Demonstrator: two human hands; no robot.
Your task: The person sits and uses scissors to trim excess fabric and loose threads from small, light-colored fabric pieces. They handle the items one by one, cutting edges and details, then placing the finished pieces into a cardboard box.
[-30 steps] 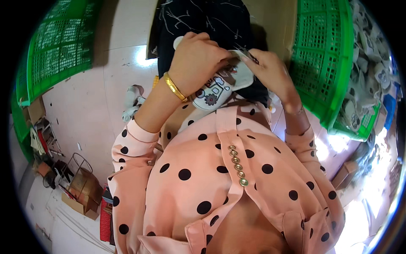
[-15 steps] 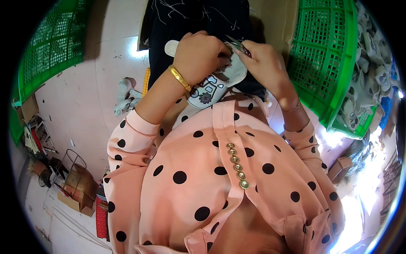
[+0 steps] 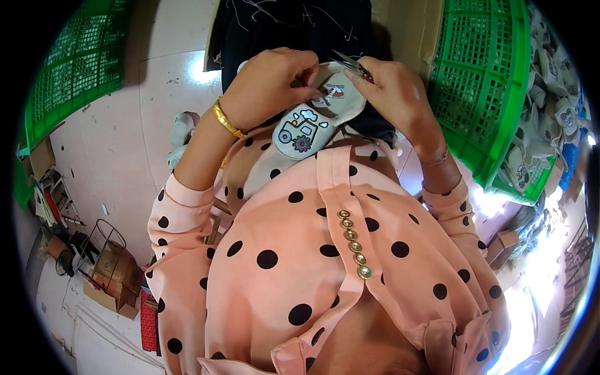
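A small pale grey fabric shoe (image 3: pixel 319 139) rests on my lap with its toe toward me. Its toe carries an embroidered vehicle with a gear and clouds, and a red helicopter shows inside. With bent fingers, my left hand (image 3: pixel 275 81) pinches the shoe's left edge by the opening; the fingertips are partly hidden. My right hand (image 3: pixel 394 90) grips small thread snips (image 3: pixel 347 63), blades pointing up and left above the shoe's far rim. The right fingers also lie against the shoe's right side. Loose white threads (image 3: pixel 265 7) lie on the dark cloth over my lap.
At my right stands a green plastic crate (image 3: pixel 478 81), with a heap of pale shoes (image 3: pixel 556 94) beyond it. Another green crate (image 3: pixel 78 69) is at far left. Shoe pieces (image 3: pixel 181 134) lie on the floor by my left arm. Cardboard boxes (image 3: pixel 115 275) sit lower left.
My left hand has shifted left and turned, uncovering the shoe's inside with the helicopter. The snips stay in my right hand at nearly the same spot.
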